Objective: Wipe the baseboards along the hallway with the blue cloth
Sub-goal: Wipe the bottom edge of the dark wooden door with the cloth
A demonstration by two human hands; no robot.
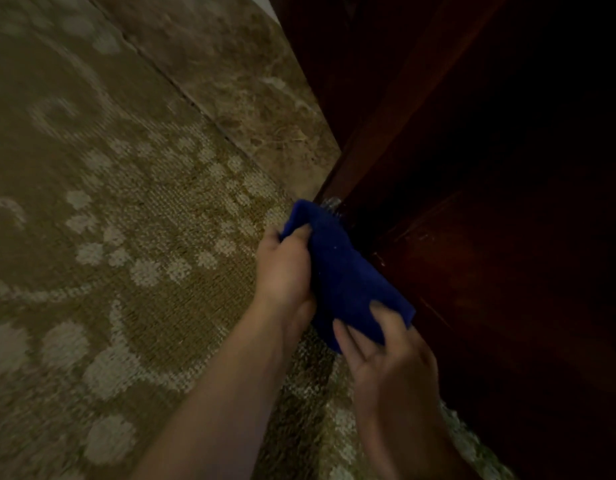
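Two floor surfaces meet in this dim hallway: one olive-brown woven carpet with a pale floral pattern [119,237] covering the left and foreground, and one strip of mottled brown stone flooring [251,84] running along the wall side beyond it. One dark reddish-brown wooden panel with its baseboard [396,258] fills the right, largely lost in shadow. One folded dark blue cloth [344,271] lies pressed against the lower edge of that wood, at the line where carpet meets it. Two bare hands hold it: the left hand [285,268] has its grip closed around the cloth's far upper end, thumb on top; the right hand [386,355] pinches the near lower end, fingers laid over the fabric. One small clear object just past the cloth's top is too blurred to identify.
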